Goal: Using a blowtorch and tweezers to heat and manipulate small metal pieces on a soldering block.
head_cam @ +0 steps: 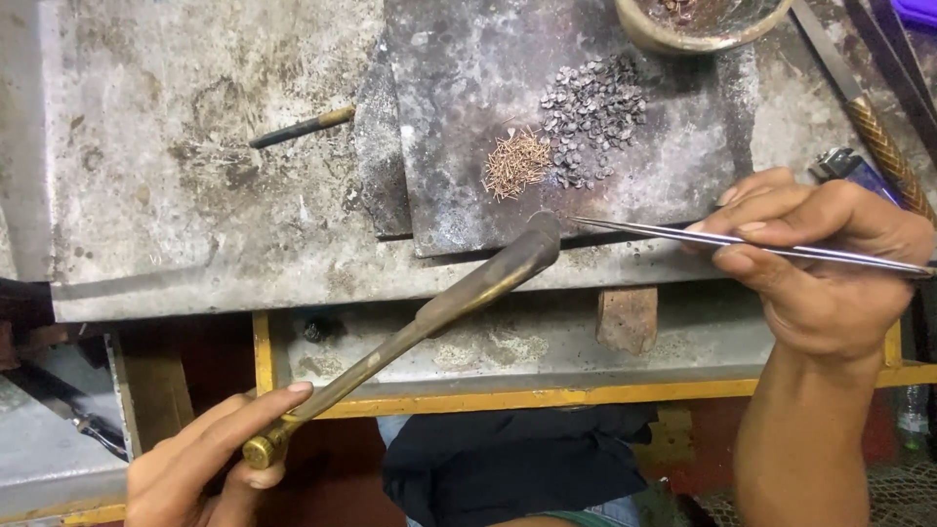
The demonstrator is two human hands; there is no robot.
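Right hand (pixel 830 268) fingers pressed together, pinching long steel tweezers (pixel 683 234) — tips pointing left, just short of the dark slab's (pixel 459 117) front edge. Left hand (pixel 210 459) curled around the butt of a brass torch (pixel 439 312), its long axis rising rightward so the nozzle sits just beside the tweezer tips. Copper bits (pixel 515 164) and grey discs (pixel 590 117) lie beyond both — up the slab, nearer the right hand.

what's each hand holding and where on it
Left hand grips the brass torch at its rear end; right hand pinches the tweezers midway along.
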